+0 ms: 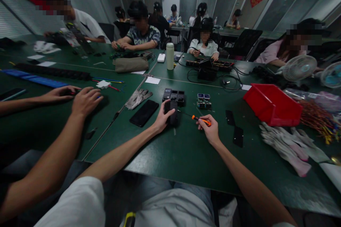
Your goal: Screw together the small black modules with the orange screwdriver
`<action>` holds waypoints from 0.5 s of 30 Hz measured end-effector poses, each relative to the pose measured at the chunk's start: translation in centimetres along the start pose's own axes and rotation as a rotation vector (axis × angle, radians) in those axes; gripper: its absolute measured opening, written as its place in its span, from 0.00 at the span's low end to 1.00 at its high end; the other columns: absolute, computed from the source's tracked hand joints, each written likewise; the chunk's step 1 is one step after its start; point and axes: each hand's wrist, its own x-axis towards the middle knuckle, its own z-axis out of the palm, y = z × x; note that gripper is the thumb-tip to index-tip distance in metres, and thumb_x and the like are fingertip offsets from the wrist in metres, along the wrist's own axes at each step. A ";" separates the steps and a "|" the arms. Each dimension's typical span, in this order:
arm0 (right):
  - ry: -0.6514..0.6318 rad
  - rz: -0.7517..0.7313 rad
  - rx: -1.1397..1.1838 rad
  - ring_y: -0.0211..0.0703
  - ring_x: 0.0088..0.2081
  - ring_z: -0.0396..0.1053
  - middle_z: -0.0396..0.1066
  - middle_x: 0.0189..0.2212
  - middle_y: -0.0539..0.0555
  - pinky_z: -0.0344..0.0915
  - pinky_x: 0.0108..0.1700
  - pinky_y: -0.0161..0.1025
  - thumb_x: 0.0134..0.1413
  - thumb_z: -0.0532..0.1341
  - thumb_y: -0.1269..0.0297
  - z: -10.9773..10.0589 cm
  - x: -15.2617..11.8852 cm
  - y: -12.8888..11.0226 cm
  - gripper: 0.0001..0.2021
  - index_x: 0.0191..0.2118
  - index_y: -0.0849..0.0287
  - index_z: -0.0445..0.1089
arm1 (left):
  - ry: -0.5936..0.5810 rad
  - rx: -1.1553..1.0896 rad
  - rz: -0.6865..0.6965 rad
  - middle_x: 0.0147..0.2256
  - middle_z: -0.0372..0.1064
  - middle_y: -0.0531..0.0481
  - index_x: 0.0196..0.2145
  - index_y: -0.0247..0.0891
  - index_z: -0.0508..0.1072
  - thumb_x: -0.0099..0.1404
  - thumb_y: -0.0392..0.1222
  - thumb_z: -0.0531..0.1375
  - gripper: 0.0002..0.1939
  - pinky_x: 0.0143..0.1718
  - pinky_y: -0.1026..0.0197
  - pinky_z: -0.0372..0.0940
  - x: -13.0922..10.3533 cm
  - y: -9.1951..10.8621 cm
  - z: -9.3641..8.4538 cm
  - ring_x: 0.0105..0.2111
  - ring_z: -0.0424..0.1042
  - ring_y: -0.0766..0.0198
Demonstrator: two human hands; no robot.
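A small dark box-shaped device (173, 112) stands tilted in my left hand (162, 117), the thumb across its near face. My right hand (210, 129) grips an orange-handled screwdriver (204, 121), its thin shaft pointing left at the device; whether the tip touches it is too small to tell. Just beyond the device lies a group of similar dark units (173, 95). Small stacked circuit boards (204, 100) sit to their right. A black phone (144, 113) lies left of my left hand. Two flat black plates (238, 136) rest right of my right hand.
On the green table (186, 163) are a red bin (273, 104), gloves at right (286, 145), a glove at left (138, 98), a bottle (169, 56) and wires (315, 117). A neighbour's hands (86, 100) work close on the left. Other people sit across the table.
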 end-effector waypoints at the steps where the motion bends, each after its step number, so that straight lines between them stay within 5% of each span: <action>1: -0.004 -0.001 0.000 0.35 0.21 0.65 0.70 0.25 0.51 0.62 0.24 0.34 0.51 0.62 0.57 0.0 0.0 0.0 0.12 0.35 0.59 0.65 | -0.004 0.016 0.006 0.50 0.62 0.47 0.57 0.51 0.52 0.56 0.45 0.61 0.33 0.35 0.59 0.69 0.0 -0.1 0.0 0.39 0.69 0.62; 9: -0.032 -0.005 -0.042 0.33 0.19 0.62 0.67 0.24 0.48 0.60 0.23 0.33 0.53 0.60 0.56 -0.1 0.1 -0.1 0.11 0.37 0.59 0.67 | 0.000 0.171 0.071 0.49 0.62 0.47 0.57 0.49 0.51 0.54 0.43 0.62 0.36 0.39 0.57 0.68 0.2 -0.5 -0.6 0.43 0.67 0.60; 15: -0.006 -0.036 -0.020 0.34 0.23 0.65 0.68 0.32 0.52 0.62 0.24 0.34 0.56 0.56 0.56 -0.1 0.3 0.0 0.12 0.41 0.57 0.69 | -0.037 0.407 0.254 0.49 0.62 0.47 0.53 0.43 0.58 0.53 0.44 0.63 0.31 0.52 0.53 0.60 -0.6 0.2 -0.2 0.49 0.64 0.57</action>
